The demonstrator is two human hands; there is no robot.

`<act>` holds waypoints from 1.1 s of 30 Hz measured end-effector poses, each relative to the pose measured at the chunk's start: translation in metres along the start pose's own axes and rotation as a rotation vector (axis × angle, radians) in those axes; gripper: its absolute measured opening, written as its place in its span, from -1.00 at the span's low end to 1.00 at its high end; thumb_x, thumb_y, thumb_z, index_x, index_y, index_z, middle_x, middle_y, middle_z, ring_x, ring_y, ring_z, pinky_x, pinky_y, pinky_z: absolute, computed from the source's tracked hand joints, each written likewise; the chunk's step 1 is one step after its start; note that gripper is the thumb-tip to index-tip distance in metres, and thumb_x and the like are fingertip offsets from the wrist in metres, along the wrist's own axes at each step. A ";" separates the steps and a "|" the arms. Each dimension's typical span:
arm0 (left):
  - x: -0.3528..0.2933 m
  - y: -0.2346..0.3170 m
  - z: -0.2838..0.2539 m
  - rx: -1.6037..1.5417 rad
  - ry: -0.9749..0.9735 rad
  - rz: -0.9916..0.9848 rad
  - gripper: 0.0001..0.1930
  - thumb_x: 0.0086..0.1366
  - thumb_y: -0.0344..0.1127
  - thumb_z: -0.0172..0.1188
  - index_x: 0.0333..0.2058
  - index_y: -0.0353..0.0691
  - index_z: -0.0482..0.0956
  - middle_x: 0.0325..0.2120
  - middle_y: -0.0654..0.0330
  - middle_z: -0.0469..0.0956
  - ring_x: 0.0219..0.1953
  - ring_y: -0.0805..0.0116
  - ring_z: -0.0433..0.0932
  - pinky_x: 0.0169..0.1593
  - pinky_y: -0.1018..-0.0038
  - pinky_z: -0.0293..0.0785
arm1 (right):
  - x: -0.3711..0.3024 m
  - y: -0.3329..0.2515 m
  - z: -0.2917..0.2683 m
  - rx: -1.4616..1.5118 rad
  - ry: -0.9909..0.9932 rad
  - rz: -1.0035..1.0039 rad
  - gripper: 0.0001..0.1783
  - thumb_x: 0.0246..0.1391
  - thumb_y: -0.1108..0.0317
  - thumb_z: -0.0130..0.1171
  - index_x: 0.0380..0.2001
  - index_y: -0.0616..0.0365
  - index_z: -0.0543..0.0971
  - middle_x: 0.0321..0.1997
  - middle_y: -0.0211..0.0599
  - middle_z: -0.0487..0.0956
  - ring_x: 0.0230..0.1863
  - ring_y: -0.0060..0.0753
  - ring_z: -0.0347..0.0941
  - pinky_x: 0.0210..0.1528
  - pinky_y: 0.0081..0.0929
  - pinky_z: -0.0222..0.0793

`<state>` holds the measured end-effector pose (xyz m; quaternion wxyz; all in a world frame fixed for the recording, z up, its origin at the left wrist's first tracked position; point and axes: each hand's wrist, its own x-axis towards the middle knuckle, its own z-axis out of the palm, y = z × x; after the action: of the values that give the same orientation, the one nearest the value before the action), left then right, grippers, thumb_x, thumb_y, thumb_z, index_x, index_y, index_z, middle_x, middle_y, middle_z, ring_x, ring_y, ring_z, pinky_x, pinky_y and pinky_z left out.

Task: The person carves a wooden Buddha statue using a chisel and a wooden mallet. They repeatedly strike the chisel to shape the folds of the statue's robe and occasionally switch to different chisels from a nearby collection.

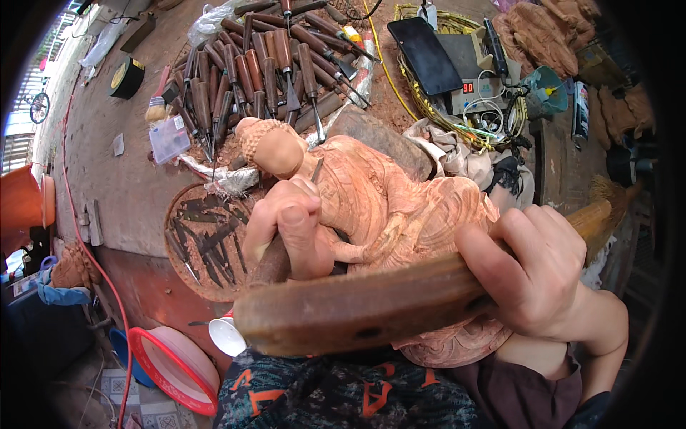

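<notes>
A carved wooden figure (363,187) with a knobbly-haired head lies tilted across the middle, its head toward the upper left. My left hand (289,227) is closed round a carving chisel (270,266), whose thin metal blade points at the figure's neck and shoulder; whether its edge touches the wood is hard to tell. Fingers wrapped, my right hand (532,268) grips a long, thick wooden mallet (357,307). The mallet's broad end lies over the butt of the chisel handle in the picture and hides it, so contact cannot be made out.
Many wooden-handled chisels (250,68) lie heaped behind the figure. Left of my left hand, a round tray (171,243) holds dark blades. A phone (425,56) rests by a control box (480,86) and cables at the back right. A red-rimmed basin (207,390) stands lower left.
</notes>
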<state>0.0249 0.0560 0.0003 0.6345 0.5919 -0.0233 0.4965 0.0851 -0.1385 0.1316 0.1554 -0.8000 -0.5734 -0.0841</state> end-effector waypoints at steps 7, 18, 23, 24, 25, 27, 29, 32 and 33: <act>0.004 0.003 0.000 0.053 -0.033 -0.030 -0.71 0.39 -0.25 -0.09 -0.49 -0.30 0.35 -0.74 0.35 0.17 -0.72 0.60 0.01 -0.57 0.58 0.00 | 0.000 -0.001 -0.001 -0.021 0.000 0.069 -0.55 -0.48 0.37 0.13 -0.33 0.25 0.55 -0.64 -0.36 0.27 -0.68 -0.41 0.19 -0.69 -0.49 0.02; 0.002 0.007 -0.005 0.082 -0.098 0.010 -0.84 0.35 -0.33 -0.06 -0.37 -0.30 0.37 -0.68 0.29 0.25 -0.67 0.55 0.13 -0.55 0.54 0.08 | -0.011 0.002 0.003 -0.022 -0.012 0.072 -0.58 -0.38 0.38 0.11 -0.29 0.20 0.57 -0.63 -0.41 0.26 -0.67 -0.43 0.19 -0.66 -0.48 0.06; 0.022 0.009 -0.013 -0.027 0.040 0.185 -0.71 0.39 -0.08 -0.08 -0.27 -0.22 0.29 -0.63 0.32 0.21 -0.66 0.54 0.16 -0.58 0.56 0.10 | -0.017 0.000 0.016 0.023 0.014 0.076 -0.68 -0.44 0.32 0.12 -0.43 0.01 0.56 -0.67 -0.51 0.17 -0.69 -0.54 0.16 -0.69 -0.59 0.04; 0.021 0.007 -0.013 -0.047 0.004 0.154 -0.70 0.40 -0.06 -0.10 -0.27 -0.21 0.29 -0.63 0.32 0.21 -0.67 0.54 0.16 -0.59 0.58 0.10 | -0.020 -0.002 0.015 0.033 0.006 0.074 -0.69 -0.44 0.32 0.12 -0.43 0.01 0.56 -0.67 -0.52 0.17 -0.70 -0.55 0.16 -0.69 -0.59 0.04; 0.018 0.005 -0.015 -0.068 -0.032 0.124 -0.68 0.40 -0.04 -0.12 -0.27 -0.21 0.29 -0.63 0.32 0.21 -0.67 0.55 0.15 -0.60 0.59 0.10 | -0.022 -0.004 0.016 0.043 -0.001 0.072 -0.69 -0.43 0.32 0.11 -0.43 0.01 0.56 -0.67 -0.52 0.17 -0.70 -0.55 0.16 -0.69 -0.59 0.04; 0.015 0.001 -0.018 -0.086 -0.065 0.090 -0.67 0.41 -0.02 -0.16 -0.27 -0.21 0.29 -0.64 0.32 0.20 -0.68 0.56 0.14 -0.63 0.62 0.09 | -0.026 -0.006 0.020 0.058 -0.005 0.045 -0.71 -0.42 0.32 0.11 -0.44 0.00 0.56 -0.68 -0.52 0.16 -0.70 -0.56 0.15 -0.70 -0.59 0.02; 0.014 -0.002 -0.021 -0.086 -0.060 0.083 -0.66 0.42 -0.02 -0.21 -0.27 -0.21 0.29 -0.65 0.32 0.20 -0.70 0.57 0.12 -0.65 0.65 0.08 | -0.027 -0.007 0.022 0.072 0.001 0.031 -0.72 -0.41 0.31 0.11 -0.44 0.00 0.55 -0.68 -0.53 0.15 -0.70 -0.57 0.14 -0.70 -0.59 0.01; 0.013 -0.003 -0.020 -0.074 -0.054 0.088 -0.67 0.42 -0.02 -0.21 -0.28 -0.20 0.28 -0.65 0.32 0.18 -0.71 0.58 0.10 -0.65 0.65 0.06 | -0.026 -0.007 0.025 0.086 0.022 0.032 -0.73 -0.40 0.32 0.11 -0.45 0.00 0.55 -0.68 -0.53 0.15 -0.70 -0.57 0.14 -0.71 -0.60 0.00; 0.012 -0.004 -0.019 -0.063 -0.054 0.089 -0.67 0.42 -0.02 -0.21 -0.28 -0.20 0.28 -0.65 0.32 0.18 -0.71 0.58 0.10 -0.65 0.65 0.06 | -0.027 -0.006 0.026 0.085 0.025 0.036 -0.73 -0.40 0.32 0.10 -0.45 0.00 0.55 -0.68 -0.54 0.15 -0.70 -0.57 0.13 -0.71 -0.60 -0.01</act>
<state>0.0231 0.0783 -0.0002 0.6292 0.5831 -0.0825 0.5072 0.0694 -0.1517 0.1000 0.1979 -0.8019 -0.5598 -0.0668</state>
